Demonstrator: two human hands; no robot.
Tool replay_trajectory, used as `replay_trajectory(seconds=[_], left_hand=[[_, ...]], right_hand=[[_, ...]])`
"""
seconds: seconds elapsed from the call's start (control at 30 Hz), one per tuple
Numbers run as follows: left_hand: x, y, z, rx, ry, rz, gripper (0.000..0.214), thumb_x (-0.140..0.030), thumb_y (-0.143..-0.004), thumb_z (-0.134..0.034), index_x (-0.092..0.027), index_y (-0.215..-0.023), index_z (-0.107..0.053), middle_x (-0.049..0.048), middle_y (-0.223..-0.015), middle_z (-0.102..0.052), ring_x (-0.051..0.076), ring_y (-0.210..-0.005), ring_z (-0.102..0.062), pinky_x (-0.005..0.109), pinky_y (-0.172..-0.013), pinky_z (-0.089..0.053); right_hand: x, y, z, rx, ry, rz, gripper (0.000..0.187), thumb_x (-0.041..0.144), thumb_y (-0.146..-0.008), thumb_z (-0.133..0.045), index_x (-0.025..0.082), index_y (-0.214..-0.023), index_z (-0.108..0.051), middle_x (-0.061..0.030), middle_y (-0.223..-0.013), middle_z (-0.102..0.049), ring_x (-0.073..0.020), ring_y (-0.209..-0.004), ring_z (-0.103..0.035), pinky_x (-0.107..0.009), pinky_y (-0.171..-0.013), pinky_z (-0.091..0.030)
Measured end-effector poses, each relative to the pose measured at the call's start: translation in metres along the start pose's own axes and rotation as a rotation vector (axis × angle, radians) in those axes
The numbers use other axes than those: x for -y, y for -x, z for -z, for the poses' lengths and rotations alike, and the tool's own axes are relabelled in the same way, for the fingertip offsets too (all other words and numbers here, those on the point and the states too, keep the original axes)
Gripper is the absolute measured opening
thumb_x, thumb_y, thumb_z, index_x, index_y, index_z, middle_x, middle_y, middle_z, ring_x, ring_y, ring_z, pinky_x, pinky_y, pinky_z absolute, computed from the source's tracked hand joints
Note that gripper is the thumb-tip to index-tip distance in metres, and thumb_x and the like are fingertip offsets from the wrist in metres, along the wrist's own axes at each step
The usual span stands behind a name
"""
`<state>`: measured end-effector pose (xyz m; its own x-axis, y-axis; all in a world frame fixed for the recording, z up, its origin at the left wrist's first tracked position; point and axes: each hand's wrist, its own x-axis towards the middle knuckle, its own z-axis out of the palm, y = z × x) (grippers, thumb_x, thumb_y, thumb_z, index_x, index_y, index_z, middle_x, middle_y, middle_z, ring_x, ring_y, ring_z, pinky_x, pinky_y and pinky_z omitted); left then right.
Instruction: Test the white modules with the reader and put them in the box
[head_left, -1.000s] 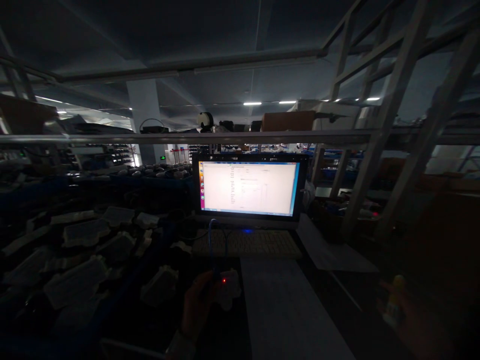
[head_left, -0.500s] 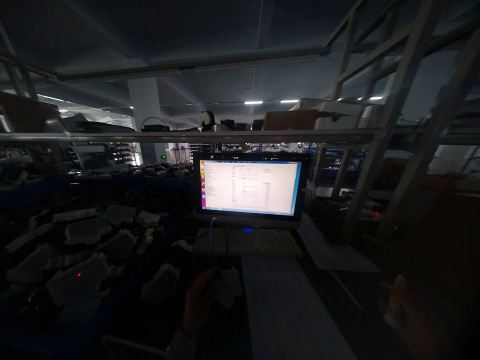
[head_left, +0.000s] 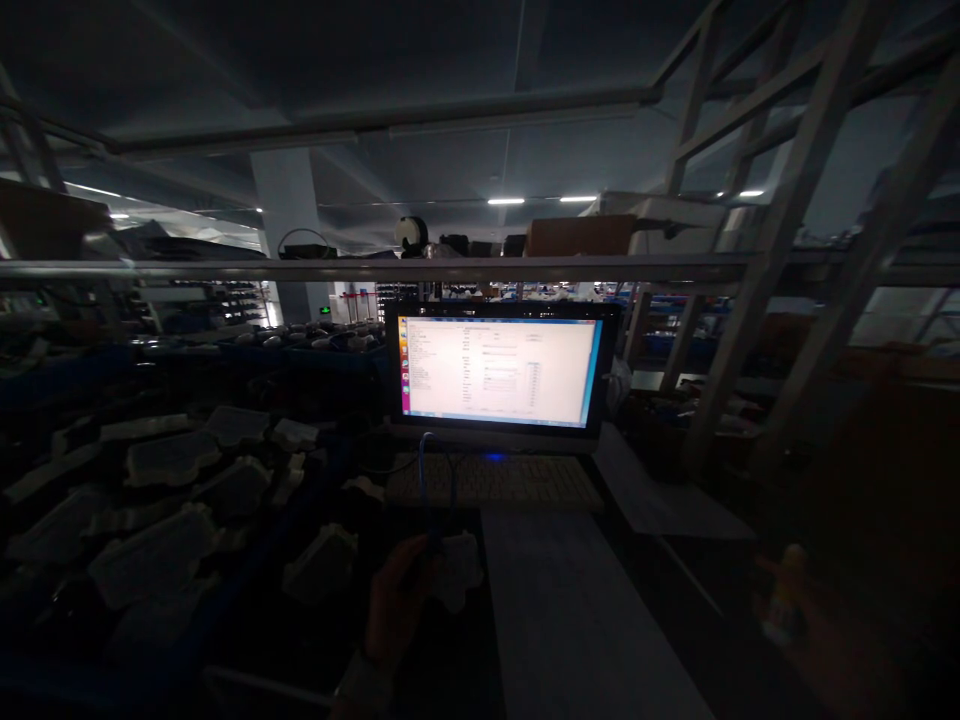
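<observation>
My left hand is closed at the lower middle, its fingertips around the lower end of a thin blue cable. The cable loops up in front of the keyboard. Touching or just beside these fingers is a pale plastic housing; the dark hides the exact contact. At the lower right, my right hand is wrapped around a small pale bottle with a yellowish top. Another pale housing lies left of my left hand.
A lit monitor stands behind a keyboard. White paper sheets cover part of the bench. A blue bin at left holds several pale housings. An overhead shelf carries boxes; metal posts rise at right.
The red light spots on a housing at left and among the items at right are gone. The view has shifted very slightly; both hands keep nearly the same place and grip.
</observation>
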<state>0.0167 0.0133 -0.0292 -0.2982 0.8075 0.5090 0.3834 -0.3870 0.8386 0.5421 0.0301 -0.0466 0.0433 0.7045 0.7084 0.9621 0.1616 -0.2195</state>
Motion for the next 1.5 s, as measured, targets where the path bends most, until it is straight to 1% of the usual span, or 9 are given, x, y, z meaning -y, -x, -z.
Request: replay_trajectory(seconds=[0.13, 0.33, 0.6, 0.73, 1.0, 1.17, 1.33, 1.4, 1.5], left_hand=[[0.000, 0.000, 0.000, -0.034, -0.009, 0.010, 0.040, -0.056, -0.070, -0.065, -0.021, -0.088, -0.072, 0.0086, -0.091, -0.073, 0.026, -0.085, -0.069, 0.038, -0.077, -0.058], [-0.004, -0.001, 0.000, -0.001, 0.004, 0.028, 0.039, -0.055, -0.070, -0.065, -0.021, -0.088, -0.072, 0.0085, -0.092, -0.073, 0.025, -0.086, -0.069, 0.038, -0.078, -0.058], [0.002, 0.000, 0.000, -0.010, 0.008, 0.014, 0.034, -0.049, -0.070, -0.066, -0.021, -0.089, -0.073, 0.0083, -0.091, -0.073, 0.025, -0.085, -0.069, 0.037, -0.077, -0.058], [-0.001, 0.000, -0.001, -0.021, 0.013, 0.003, 0.037, -0.053, -0.071, -0.064, -0.020, -0.088, -0.072, 0.0088, -0.090, -0.073, 0.025, -0.085, -0.069, 0.037, -0.076, -0.058], [-0.006, -0.001, 0.000, 0.007, -0.051, -0.050, 0.035, -0.050, -0.076, -0.060, -0.020, -0.092, -0.071, 0.0082, -0.094, -0.073, 0.023, -0.088, -0.068, 0.035, -0.079, -0.057], [-0.013, -0.003, 0.002, -0.017, -0.088, -0.173, 0.032, -0.047, -0.078, -0.061, -0.020, -0.091, -0.070, 0.0080, -0.095, -0.072, 0.023, -0.092, -0.067, 0.037, -0.081, -0.057], [-0.016, -0.006, 0.002, -0.012, -0.129, -0.241, 0.029, -0.046, -0.081, -0.061, -0.020, -0.090, -0.068, 0.0075, -0.094, -0.072, 0.022, -0.089, -0.067, 0.037, -0.079, -0.057], [-0.017, -0.006, 0.002, -0.004, -0.129, -0.265, 0.030, -0.047, -0.081, -0.060, -0.019, -0.091, -0.068, 0.0075, -0.093, -0.071, 0.022, -0.088, -0.067, 0.037, -0.079, -0.056], [-0.017, -0.005, 0.001, -0.008, -0.121, -0.271, 0.034, -0.050, -0.081, -0.059, -0.019, -0.091, -0.068, 0.0073, -0.092, -0.071, 0.022, -0.087, -0.067, 0.036, -0.077, -0.056]], right_hand=[[0.001, 0.000, 0.001, -0.017, -0.016, 0.018, 0.032, 0.039, -0.073, -0.051, 0.021, -0.098, -0.062, -0.0108, -0.096, -0.071, -0.0325, -0.084, -0.068, -0.047, -0.070, -0.056], [0.006, -0.002, 0.005, -0.002, -0.045, -0.028, 0.030, 0.038, -0.073, -0.050, 0.023, -0.096, -0.063, -0.0098, -0.091, -0.071, -0.0327, -0.080, -0.068, -0.047, -0.066, -0.056], [0.001, 0.000, 0.002, -0.013, 0.010, 0.003, 0.033, 0.038, -0.075, -0.051, 0.020, -0.099, -0.063, -0.0125, -0.099, -0.070, -0.0301, -0.081, -0.067, -0.043, -0.069, -0.055], [0.000, 0.001, 0.002, -0.017, 0.013, 0.015, 0.034, 0.038, -0.077, -0.050, 0.019, -0.102, -0.063, -0.0136, -0.100, -0.069, -0.0332, -0.085, -0.067, -0.046, -0.070, -0.055], [-0.003, 0.003, 0.004, 0.037, 0.014, -0.032, 0.040, 0.035, -0.074, -0.049, 0.018, -0.109, -0.060, -0.0134, -0.101, -0.067, -0.0327, -0.089, -0.065, -0.047, -0.074, -0.054], [0.010, 0.004, 0.012, 0.018, -0.013, -0.066, 0.040, 0.026, -0.073, -0.047, 0.021, -0.110, -0.060, -0.0130, -0.107, -0.066, -0.0313, -0.098, -0.063, -0.046, -0.085, -0.051], [0.023, 0.004, 0.021, 0.016, -0.020, -0.090, 0.042, 0.022, -0.071, -0.046, 0.019, -0.110, -0.061, -0.0133, -0.107, -0.067, -0.0294, -0.101, -0.062, -0.048, -0.089, -0.049], [0.029, 0.004, 0.024, 0.001, -0.066, -0.112, 0.039, 0.024, -0.074, -0.047, 0.019, -0.110, -0.062, -0.0124, -0.108, -0.068, -0.0282, -0.101, -0.062, -0.048, -0.091, -0.049], [0.046, 0.001, 0.026, -0.099, -0.175, -0.162, 0.036, 0.036, -0.081, -0.050, 0.019, -0.110, -0.062, -0.0119, -0.104, -0.069, -0.0272, -0.102, -0.062, -0.048, -0.094, -0.046]])
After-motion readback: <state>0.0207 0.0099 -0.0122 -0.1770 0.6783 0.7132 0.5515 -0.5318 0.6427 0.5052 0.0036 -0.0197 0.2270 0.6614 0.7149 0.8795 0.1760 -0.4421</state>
